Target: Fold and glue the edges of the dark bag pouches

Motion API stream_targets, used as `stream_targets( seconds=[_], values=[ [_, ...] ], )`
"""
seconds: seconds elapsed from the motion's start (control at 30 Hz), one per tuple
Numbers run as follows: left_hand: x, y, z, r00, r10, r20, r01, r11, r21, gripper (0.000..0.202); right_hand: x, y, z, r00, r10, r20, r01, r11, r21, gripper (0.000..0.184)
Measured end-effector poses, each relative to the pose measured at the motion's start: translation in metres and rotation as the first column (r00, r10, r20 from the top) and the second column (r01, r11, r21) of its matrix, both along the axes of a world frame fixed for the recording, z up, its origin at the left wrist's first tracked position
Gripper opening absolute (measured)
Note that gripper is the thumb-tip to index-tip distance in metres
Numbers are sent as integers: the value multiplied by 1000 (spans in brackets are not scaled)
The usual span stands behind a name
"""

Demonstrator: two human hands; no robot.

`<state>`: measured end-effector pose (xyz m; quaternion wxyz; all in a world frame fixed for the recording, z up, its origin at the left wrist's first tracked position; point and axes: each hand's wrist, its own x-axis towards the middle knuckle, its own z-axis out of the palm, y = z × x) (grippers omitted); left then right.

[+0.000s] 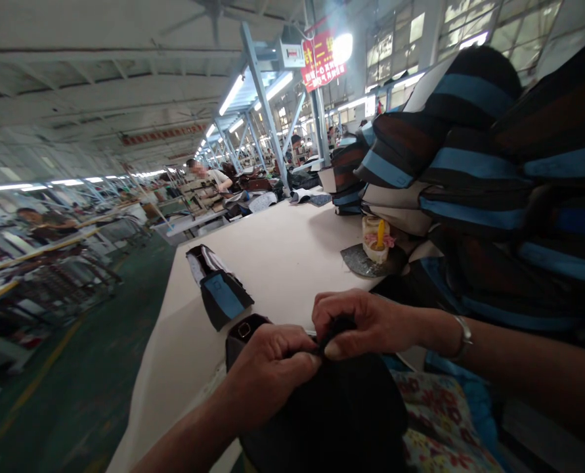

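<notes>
1. Pinch spot between both hands covered by fingers; whether strap, pull tab or seam, cannot tell.
2. Black bag (331, 407) dark and nearly featureless; lower edge cut off by the frame bottom, left side hidden behind the forearm.
3. Left hand (272, 368): closed, thumb and fingers clamped on the top edge of the black bag.
4. Right hand (366, 322): closed, fingertips curled over a small dark part at the same edge, touching the left hand's fingertips. Silver bracelet (464, 336) at the wrist.
5. Position: black bag at the near edge of the table (282, 256), directly under both hands, partly over a floral cloth (434, 420).
6. Long axis running from upper left to lower right; metal buckle (244, 330) at the far-left end, pointing toward a small blue-panelled bag (220, 292) lying just beyond, apart from it.
7. Stack of striped bags (469, 164) on the right, cut off by the frame edge.
</notes>
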<state>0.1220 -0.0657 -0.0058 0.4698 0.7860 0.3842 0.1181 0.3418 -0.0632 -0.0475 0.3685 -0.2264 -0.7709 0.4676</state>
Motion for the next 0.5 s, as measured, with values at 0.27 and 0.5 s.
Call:
stream_targets(
  seconds=[0.27,0.5],
  values=[
    [-5,-7,1,999,28,-20,-27,999,26,27,-4,-13,5,972,-209,110,107,804,586,7],
    [-12,2,-7,997,-3,-81,-21,955,-296,48,-2,-31,5,869,-403,288,-81,459,885,26]
  ],
)
